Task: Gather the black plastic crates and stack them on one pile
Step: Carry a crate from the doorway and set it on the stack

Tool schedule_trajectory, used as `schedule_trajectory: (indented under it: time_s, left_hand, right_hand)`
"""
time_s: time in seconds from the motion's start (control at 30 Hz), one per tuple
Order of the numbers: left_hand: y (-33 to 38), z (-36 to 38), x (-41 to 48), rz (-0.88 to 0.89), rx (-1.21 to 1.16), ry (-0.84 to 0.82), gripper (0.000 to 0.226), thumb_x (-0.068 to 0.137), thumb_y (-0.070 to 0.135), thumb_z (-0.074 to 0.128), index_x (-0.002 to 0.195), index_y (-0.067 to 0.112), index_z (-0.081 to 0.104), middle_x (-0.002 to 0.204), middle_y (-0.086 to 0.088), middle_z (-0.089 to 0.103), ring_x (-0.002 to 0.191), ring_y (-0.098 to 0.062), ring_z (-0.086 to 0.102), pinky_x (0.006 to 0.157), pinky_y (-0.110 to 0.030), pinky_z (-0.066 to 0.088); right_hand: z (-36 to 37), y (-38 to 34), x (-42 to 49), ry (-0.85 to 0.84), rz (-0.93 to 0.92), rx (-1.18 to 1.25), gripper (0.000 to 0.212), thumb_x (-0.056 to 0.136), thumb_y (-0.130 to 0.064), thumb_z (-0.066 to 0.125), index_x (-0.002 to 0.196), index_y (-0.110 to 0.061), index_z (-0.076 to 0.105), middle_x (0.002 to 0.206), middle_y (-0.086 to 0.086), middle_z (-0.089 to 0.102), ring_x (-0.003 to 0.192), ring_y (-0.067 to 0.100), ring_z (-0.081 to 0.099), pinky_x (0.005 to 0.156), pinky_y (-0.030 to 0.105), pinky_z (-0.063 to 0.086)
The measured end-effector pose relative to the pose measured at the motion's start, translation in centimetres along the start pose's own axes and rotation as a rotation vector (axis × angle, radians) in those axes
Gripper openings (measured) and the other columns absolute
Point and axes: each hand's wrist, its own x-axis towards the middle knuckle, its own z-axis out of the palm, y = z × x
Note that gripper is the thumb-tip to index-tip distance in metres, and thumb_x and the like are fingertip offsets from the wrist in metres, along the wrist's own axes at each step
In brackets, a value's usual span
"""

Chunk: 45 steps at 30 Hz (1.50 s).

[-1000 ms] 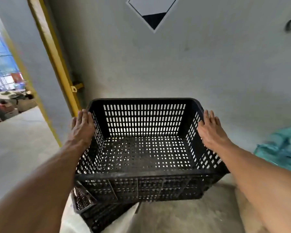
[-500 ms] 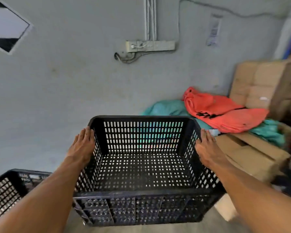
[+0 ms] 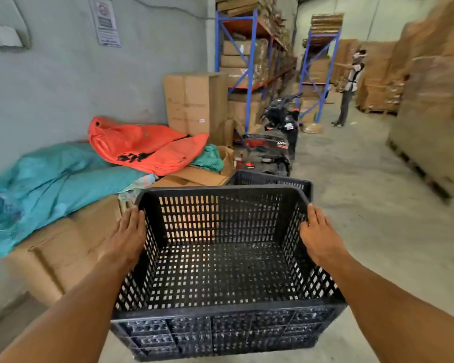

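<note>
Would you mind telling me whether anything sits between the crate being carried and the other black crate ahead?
Nothing visible does. The carried crate, held by the left hand and right hand, shows only its own far wall before the other crate.

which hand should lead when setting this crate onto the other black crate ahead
Right, probably. The other crate sits ahead and right of the carried crate, nearer the right hand. The left hand is beside the cardboard boxes.

Single head-worn view, looking forward and down, close over the held crate (image 3: pixel 220 258); warehouse aisle beyond
</note>
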Motion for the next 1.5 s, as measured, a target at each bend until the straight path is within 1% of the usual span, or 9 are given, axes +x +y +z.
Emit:
schedule_trajectory:
  time_s: [0.17, 0.33, 0.5, 0.6, 0.8, 1.0, 1.13, 1.33, 1.5]
  left_hand:
    - [7.1, -0.5, 7.4, 0.164, -0.046, 0.037, 0.079, 0.09, -0.004, 0.041, 0.148, 0.0, -0.012, 0.158, -0.022, -0.014, 0.148, -0.035, -0.008, 0.122, -0.044, 0.005]
    - [10.0, -1.6, 17.6, 0.283, -0.044, 0.118, 0.074, 0.089, -0.003, 0.037, 0.149, -0.002, -0.006, 0.159, -0.023, -0.005, 0.148, -0.035, -0.001, 0.122, -0.043, 0.01]
    - [11.6, -1.0, 31.5, 0.373, -0.006, 0.15, 0.074, 0.085, -0.009, 0.032, 0.149, -0.002, -0.005, 0.159, -0.024, -0.003, 0.148, -0.035, 0.001, 0.121, -0.044, 0.011]
    - [12.2, -0.1, 39.5, 0.418, 0.02, 0.147, 0.073, 0.087, -0.008, 0.034, 0.149, -0.003, -0.005, 0.158, -0.025, -0.005, 0.148, -0.037, 0.0, 0.121, -0.045, 0.012]
    - [12.8, 1.3, 51.5, 0.494, 0.001, 0.108, 0.072, 0.088, -0.004, 0.036, 0.149, -0.003, -0.004, 0.159, -0.024, -0.004, 0.148, -0.037, 0.0, 0.121, -0.045, 0.009]
    - [13.6, 3.1, 58.3, 0.531, -0.04, 0.125, 0.075, 0.086, -0.002, 0.041, 0.148, -0.005, 0.0, 0.158, -0.025, 0.0, 0.147, -0.04, 0.004, 0.12, -0.048, 0.014]
    - [14.6, 3.6, 60.7, 0.531, -0.068, 0.092, 0.082, 0.085, -0.003, 0.048, 0.149, -0.003, -0.004, 0.159, -0.023, -0.004, 0.148, -0.038, 0.0, 0.119, -0.046, 0.008]
    - [16.5, 4.7, 63.9, 0.544, -0.102, 0.081, 0.079, 0.085, -0.009, 0.041, 0.149, -0.003, -0.006, 0.159, -0.024, -0.005, 0.148, -0.037, -0.002, 0.12, -0.046, 0.006]
    - [18.1, 4.9, 66.3, 0.536, -0.104, 0.035, 0.076, 0.087, -0.008, 0.039, 0.149, -0.004, -0.003, 0.159, -0.024, -0.002, 0.148, -0.037, 0.001, 0.12, -0.046, 0.007]
  right_hand:
    - [1.1, 7.0, 0.3, -0.01, 0.164, -0.006, 0.06, 0.092, 0.007, 0.048, 0.148, 0.004, 0.027, 0.16, 0.032, -0.008, 0.151, 0.043, -0.003, 0.124, 0.049, 0.009]
    - [0.7, 10.5, 5.6, 0.023, 0.267, -0.017, 0.058, 0.092, 0.001, 0.053, 0.146, 0.002, 0.034, 0.161, 0.03, -0.001, 0.151, 0.042, 0.005, 0.124, 0.047, 0.014]
    - [-0.1, 11.8, 15.1, 0.033, 0.361, 0.002, 0.054, 0.094, -0.002, 0.054, 0.145, -0.001, 0.036, 0.161, 0.031, -0.001, 0.151, 0.042, 0.007, 0.124, 0.046, 0.015]
    - [-0.5, 11.8, 20.7, 0.025, 0.407, 0.006, 0.053, 0.094, -0.002, 0.056, 0.144, -0.002, 0.038, 0.162, 0.03, -0.001, 0.151, 0.042, 0.006, 0.124, 0.046, 0.015]
    - [-1.7, 11.0, 29.6, -0.017, 0.491, 0.046, 0.049, 0.089, -0.002, 0.065, 0.134, 0.001, 0.046, 0.161, 0.032, 0.003, 0.15, 0.044, 0.008, 0.124, 0.047, 0.014]
    - [-1.3, 11.2, 35.4, -0.036, 0.556, 0.045, 0.038, 0.089, 0.001, 0.063, 0.126, -0.004, 0.054, 0.163, 0.027, 0.0, 0.151, 0.042, 0.008, 0.124, 0.047, 0.013]
    - [-0.7, 11.8, 37.9, -0.032, 0.561, 0.028, 0.03, 0.091, 0.001, 0.059, 0.121, -0.002, 0.056, 0.163, 0.027, 0.001, 0.151, 0.043, 0.008, 0.123, 0.048, 0.014]
    - [1.3, 13.6, 40.8, -0.051, 0.554, 0.011, 0.019, 0.092, 0.0, 0.057, 0.111, -0.001, 0.058, 0.161, 0.03, 0.008, 0.149, 0.045, 0.014, 0.121, 0.05, 0.017]
    - [2.3, 15.8, 43.7, -0.056, 0.509, 0.01, 0.015, 0.087, -0.005, 0.066, 0.101, -0.002, 0.063, 0.157, 0.028, 0.023, 0.142, 0.044, 0.031, 0.118, 0.051, 0.032]
